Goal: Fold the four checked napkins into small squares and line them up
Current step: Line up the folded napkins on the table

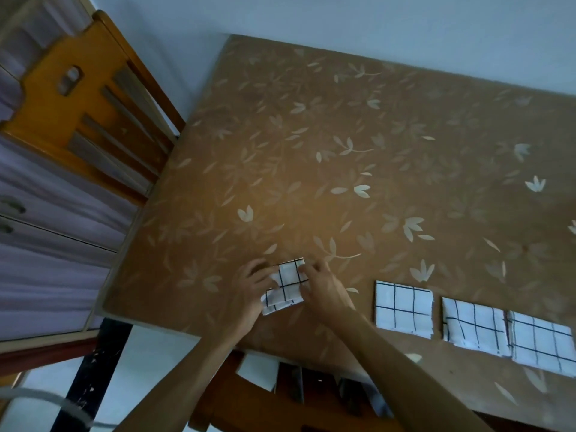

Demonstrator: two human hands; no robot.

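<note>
Three folded white napkins with black check lines lie in a row along the table's near edge: one [403,307], a second [474,324] and a third [544,344] at the far right, the last two touching. A smaller, partly folded checked napkin [288,283] lies left of the row. My left hand [252,286] grips its left side with curled fingers. My right hand [321,283] pinches its upper right edge. Both forearms reach in from below.
The table [358,157] wears a brown cloth with pale leaf prints. A wooden chair [93,98] stands at its left end, with drawers [46,244] behind. Another chair's back [290,388] shows under the near edge.
</note>
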